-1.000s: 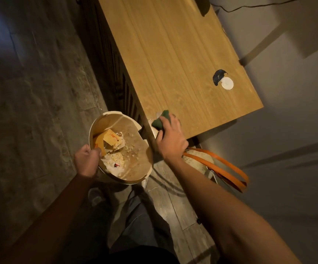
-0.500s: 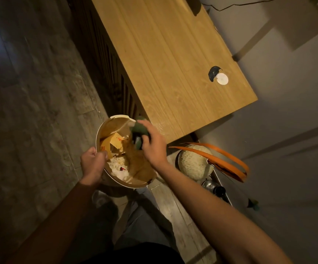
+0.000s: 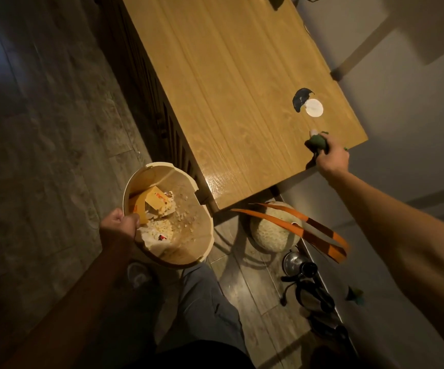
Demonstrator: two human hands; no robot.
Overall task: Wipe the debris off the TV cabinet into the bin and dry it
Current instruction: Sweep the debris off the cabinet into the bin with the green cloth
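1. Bin [image 3: 205, 237] first, at the left: my left hand [image 3: 118, 227] is closed tight over its near-left rim, holding it tilted just off the near-left corner of the TV cabinet [image 3: 229, 89]. Inside lie a yellow carton [image 3: 154, 202] and pale crumbs [image 3: 162, 230].

2. Cabinet top next: its long axis runs from that near corner away to the far end, and the wood I can see looks mostly clear of debris, with a wet sheen at the near-left corner.

3. Toward the right end sit a white disc [image 3: 314, 107] and a dark patch [image 3: 300, 98] touching it (I cannot tell what either is).

4. Right edge: my right hand [image 3: 331, 157] is curled shut around a green cloth [image 3: 317, 143], which rests on the top near the near-right corner, with a small pale bit [image 3: 313, 132] just beyond it.

5. Relation that matters, in my judgement: cloth and bin are at opposite ends of the near edge, so the coming sweep should run leftward along that edge, and the right hand is the one placed for it.

6. Below the cabinet, between the two hands, a woven bag [image 3: 268, 230] with orange straps [image 3: 290, 227] and a metal kettle [image 3: 294, 262] stand on the floor; crumbs falling short of the bin would land there.
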